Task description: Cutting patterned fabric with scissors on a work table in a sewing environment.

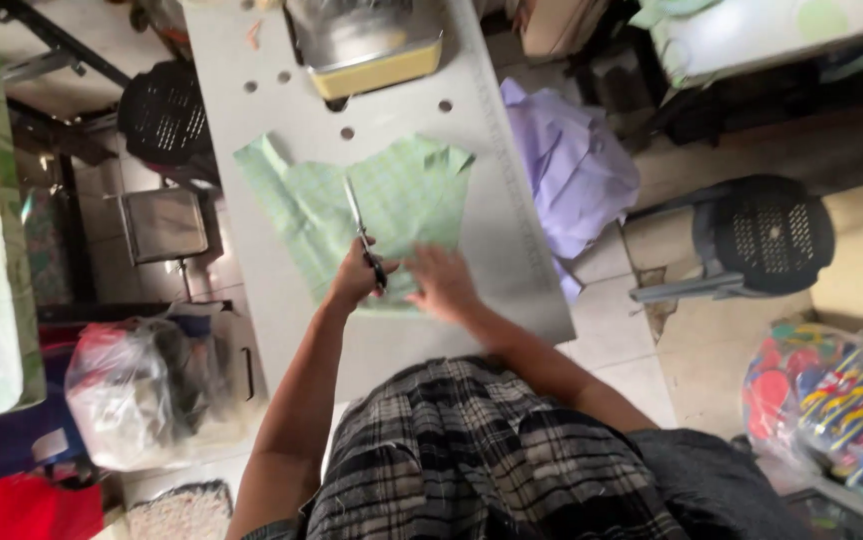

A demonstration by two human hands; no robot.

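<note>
A piece of light green checked fabric lies flat on a grey worktable. My left hand grips a pair of scissors, whose blades point away from me over the middle of the cloth. Just to the right, my right hand rests palm down with fingers spread on the near edge of the fabric. My plaid clothing fills the bottom of the view.
A sewing machine base with a yellowish edge sits at the table's far end. Lilac cloth hangs off the right side. Black plastic stools stand on the floor, with plastic bags at left and right.
</note>
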